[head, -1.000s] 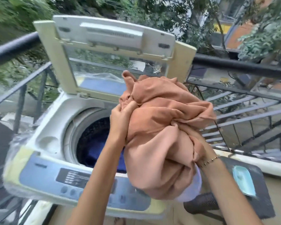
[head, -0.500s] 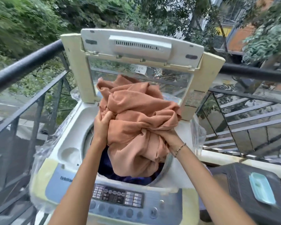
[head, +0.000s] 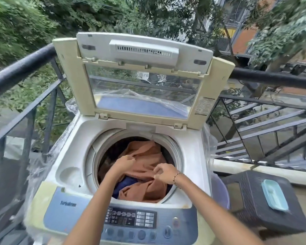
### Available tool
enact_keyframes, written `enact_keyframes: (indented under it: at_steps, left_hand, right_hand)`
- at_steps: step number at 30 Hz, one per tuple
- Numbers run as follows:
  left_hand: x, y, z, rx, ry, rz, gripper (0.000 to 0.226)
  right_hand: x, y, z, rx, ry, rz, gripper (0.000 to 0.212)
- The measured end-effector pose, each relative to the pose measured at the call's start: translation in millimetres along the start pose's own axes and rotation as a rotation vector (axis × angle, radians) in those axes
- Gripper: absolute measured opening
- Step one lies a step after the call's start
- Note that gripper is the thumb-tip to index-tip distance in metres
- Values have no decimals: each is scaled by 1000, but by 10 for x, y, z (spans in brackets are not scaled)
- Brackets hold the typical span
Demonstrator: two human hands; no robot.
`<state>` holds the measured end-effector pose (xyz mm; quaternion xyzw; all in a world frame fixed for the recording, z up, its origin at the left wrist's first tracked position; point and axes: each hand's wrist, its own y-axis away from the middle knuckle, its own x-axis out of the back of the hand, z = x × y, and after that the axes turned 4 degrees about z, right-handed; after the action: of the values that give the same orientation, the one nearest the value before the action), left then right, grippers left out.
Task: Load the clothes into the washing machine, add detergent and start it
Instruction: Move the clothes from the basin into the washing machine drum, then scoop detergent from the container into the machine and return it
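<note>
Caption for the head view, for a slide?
Left hand and right hand grip an orange cloth inside the open washing machine.

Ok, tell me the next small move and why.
Probably let go of the cloth and draw both hands out. The cloth already lies inside the drum on a blue garment, the left hand and right hand each pinch a fold of it, and nothing seems to hang over the rim.

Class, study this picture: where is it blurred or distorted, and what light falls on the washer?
Head view: motion blur smears the foliage at top left, the panel is sharper; head view: the wide lens stretches the frame's edges; head view: daylight is soft, without hard shadows, yet the drum around the cloth is dim.
</note>
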<state>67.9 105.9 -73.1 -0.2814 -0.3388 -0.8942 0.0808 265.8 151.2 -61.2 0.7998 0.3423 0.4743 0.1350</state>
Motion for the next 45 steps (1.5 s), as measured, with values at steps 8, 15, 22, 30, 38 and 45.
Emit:
enact_keyframes:
  at_steps: [8,15,22,30,38,45]
  left_hand:
    - [-224,163,155,-22,235,73,23]
    - [-296,495,306,-18,467,256,17]
    - [-250,568,377,-5,629,242,18]
    - [18,296,468,10,731,169,24]
    - [405,-200,423,77,842,91,21]
    - [366,-555,461,216,956,15,68]
  right_hand:
    - [98,214,160,107,-190,187,14]
    - [233,310,172,139,-331,260,15]
    - [212,280,41,158,-415,291,17]
    - [269,-39,-303,52,-581,336,12]
    - [297,-529,-727,-90,-845,394,14]
    - [329,-806,-866,-356,-1360,278,37]
